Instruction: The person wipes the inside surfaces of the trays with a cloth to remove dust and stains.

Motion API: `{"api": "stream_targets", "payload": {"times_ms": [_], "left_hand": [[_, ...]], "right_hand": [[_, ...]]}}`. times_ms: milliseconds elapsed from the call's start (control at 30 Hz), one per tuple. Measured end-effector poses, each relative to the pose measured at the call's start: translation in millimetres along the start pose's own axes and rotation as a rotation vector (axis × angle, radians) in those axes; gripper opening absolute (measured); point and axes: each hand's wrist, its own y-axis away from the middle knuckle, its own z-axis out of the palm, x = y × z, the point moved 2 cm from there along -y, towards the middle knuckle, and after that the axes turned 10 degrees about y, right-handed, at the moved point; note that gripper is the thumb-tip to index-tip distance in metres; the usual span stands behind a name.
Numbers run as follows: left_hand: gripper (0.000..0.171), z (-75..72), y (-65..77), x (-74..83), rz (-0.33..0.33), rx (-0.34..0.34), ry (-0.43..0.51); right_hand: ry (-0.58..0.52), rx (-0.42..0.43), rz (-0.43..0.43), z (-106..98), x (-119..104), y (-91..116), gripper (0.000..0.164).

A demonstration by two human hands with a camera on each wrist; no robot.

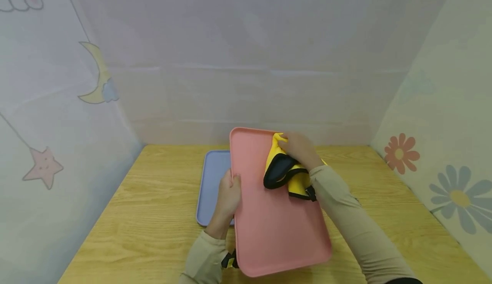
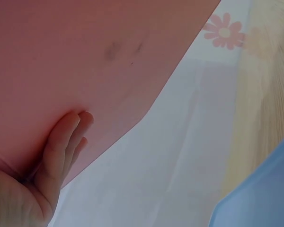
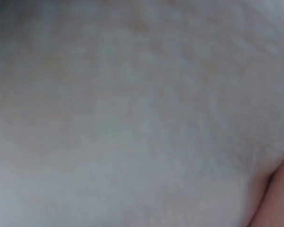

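One pink tray [image 1: 270, 224] is lifted, left hand [image 1: 229, 193] gripping its edge, right hand [image 1: 301, 147] pinching yellow-black fabric [image 1: 279, 169]: seemingly midway, nothing released yet.

A blue rectangular tray [image 1: 211, 181], partly hidden, lies flat on the wood-grained table [image 1: 146, 207]. A creased whitish sheet [image 1: 246, 62] hangs behind. The left wall [image 1: 57, 117] bears a yellow crescent moon [image 1: 104, 75] with a blue cloud [image 1: 110, 91] and, lower, a pink star [image 1: 43, 168]; the right wall [image 1: 453, 117], a red flower [image 1: 399, 153] and a larger blue-grey flower [image 1: 461, 198]
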Motion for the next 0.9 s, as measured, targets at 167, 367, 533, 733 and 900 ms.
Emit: {"api": "stream_targets", "payload": {"times_ms": [167,367,533,733,900], "left_hand": [[0.021,-1.8,1.8,3.4,0.024,0.000,-0.002],[0.020,-3.3,3.5,5.7,0.019,-0.004,0.003],[0.020,-4.2,3.1,8.8,0.024,0.002,0.003],[0.021,-5.0,1.7,12.1,0.051,-0.026,0.000],[0.021,-5.4,2.1,11.3,0.025,-0.015,-0.010]], "right_hand": [[-0.030,-0.034,0.053,2,23,2,0.034],[-0.054,-0.050,0.101,2,31,7,0.039],[-0.076,-0.004,0.101,4,27,10,0.042],[-0.166,0.112,0.072,7,17,11,0.024],[-0.196,0.135,0.043,10,7,9,0.019]]}}
